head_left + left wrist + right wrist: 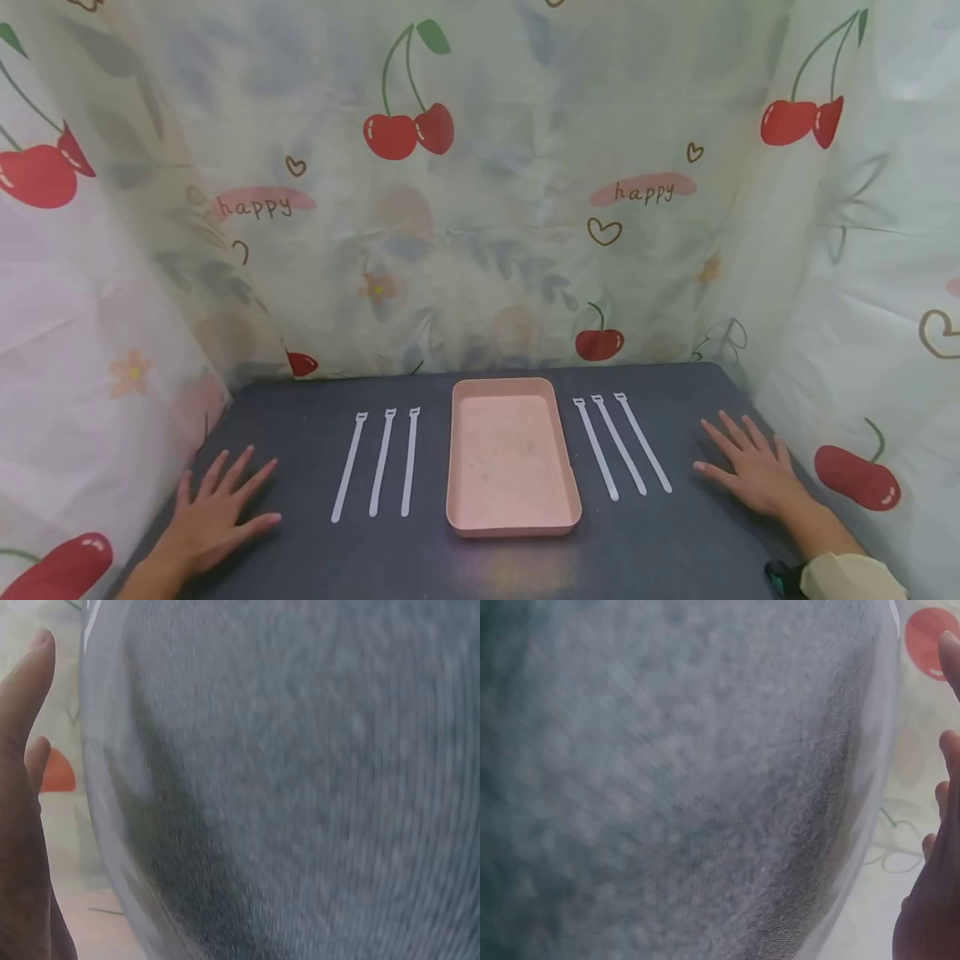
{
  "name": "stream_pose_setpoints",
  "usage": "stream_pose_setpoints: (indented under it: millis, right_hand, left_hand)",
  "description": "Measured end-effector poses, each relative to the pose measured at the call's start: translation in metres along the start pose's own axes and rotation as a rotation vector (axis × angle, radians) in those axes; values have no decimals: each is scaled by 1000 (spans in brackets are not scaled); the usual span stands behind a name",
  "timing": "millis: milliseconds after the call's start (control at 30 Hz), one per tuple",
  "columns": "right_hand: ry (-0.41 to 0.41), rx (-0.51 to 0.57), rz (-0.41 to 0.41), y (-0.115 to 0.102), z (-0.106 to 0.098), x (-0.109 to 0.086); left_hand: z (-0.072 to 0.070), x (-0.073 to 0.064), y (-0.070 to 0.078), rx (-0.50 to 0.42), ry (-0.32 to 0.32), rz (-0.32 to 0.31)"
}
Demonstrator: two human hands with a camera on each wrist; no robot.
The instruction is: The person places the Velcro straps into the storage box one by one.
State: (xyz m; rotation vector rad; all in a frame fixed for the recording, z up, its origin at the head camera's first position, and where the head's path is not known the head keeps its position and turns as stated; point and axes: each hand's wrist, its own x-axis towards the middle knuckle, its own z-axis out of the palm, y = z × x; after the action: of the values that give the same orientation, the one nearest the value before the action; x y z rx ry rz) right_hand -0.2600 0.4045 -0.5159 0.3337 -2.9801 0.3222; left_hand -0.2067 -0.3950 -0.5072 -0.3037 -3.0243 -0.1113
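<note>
Only in the head view, pink tray [513, 458] and white straps [382, 462] between left grip [206, 518] and right grip [759, 471], both wide.

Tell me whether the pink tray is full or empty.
Empty: the pink tray shows its bare floor in the head view; all six white straps lie outside, on the dark table.

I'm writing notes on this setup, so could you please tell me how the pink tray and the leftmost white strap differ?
The tray is pink, while the leftmost strap is whitish. The tray is a broad rectangle with a raised rim; the strap is a narrow strip with a small slotted head at its far end. The tray sits mid-row, whereas the strap lies at the row's left end. Both rest on the dark table.
</note>
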Motion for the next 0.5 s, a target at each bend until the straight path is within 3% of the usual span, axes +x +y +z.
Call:
stream_pose_setpoints:
  millis: [233,500]
  right_hand:
    - [32,21,-36,-6,-2,-2]
    - [50,49,-41,-19,-2,-2]
  left_hand:
    - [-1,3,9,-38,29,31]
    - [1,6,22,-65,119,104]
